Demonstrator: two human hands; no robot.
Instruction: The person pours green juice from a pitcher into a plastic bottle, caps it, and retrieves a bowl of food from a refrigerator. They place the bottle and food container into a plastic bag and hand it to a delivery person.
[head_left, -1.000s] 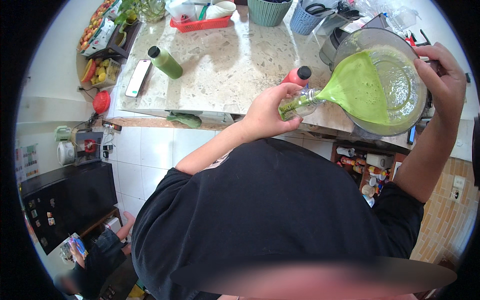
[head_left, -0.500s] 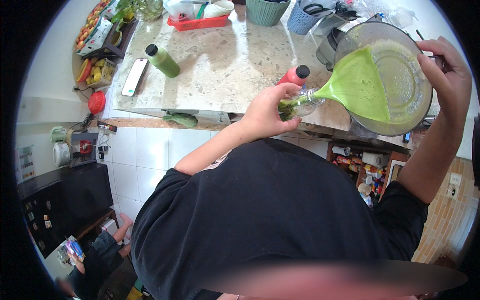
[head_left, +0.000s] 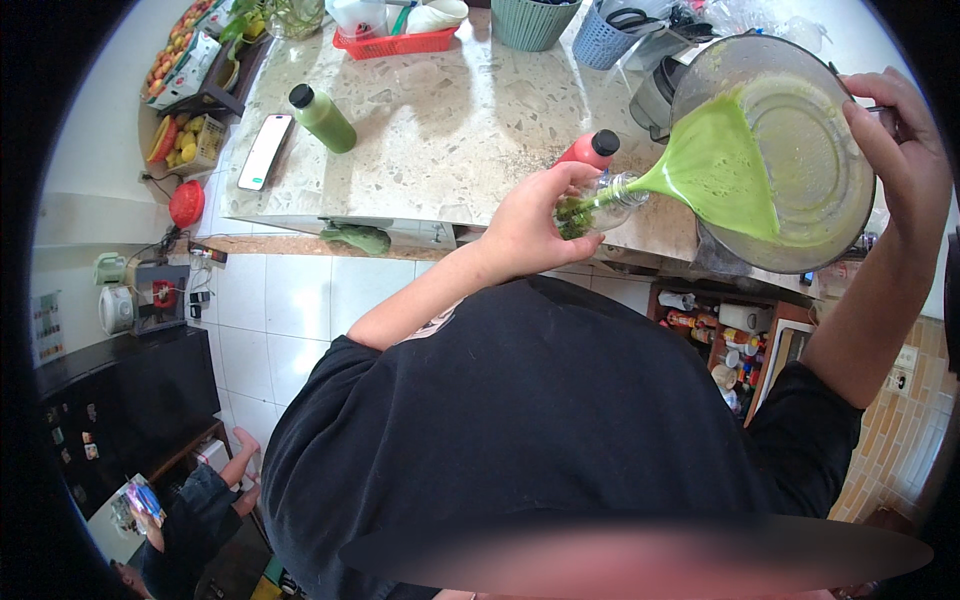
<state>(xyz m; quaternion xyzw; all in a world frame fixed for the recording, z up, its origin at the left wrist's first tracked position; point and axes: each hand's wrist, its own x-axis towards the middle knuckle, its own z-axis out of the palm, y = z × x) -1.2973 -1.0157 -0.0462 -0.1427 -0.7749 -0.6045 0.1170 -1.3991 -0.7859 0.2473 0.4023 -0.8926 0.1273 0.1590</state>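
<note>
With the open bottle (head_left: 602, 212) in the left hand (head_left: 530, 220) as clock centre, the jug (head_left: 800, 130) in the right hand (head_left: 902, 140) is between 2 and 3. There's a capped bottle (head_left: 584, 150) just behind at 12, basket (head_left: 598, 46) further back, also 12ish. On the counter (head_left: 460, 130), tray (head_left: 398, 44) at 10, phone (head_left: 265, 153) way over at 9, second capped bottle (head_left: 328, 124) at its 2 o'clock.

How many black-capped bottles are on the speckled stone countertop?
2: a green-filled bottle right of the white-screened phone, and a pink-red bottle partly hidden behind the left hand. The large transparent pitcher may hide others.
</note>
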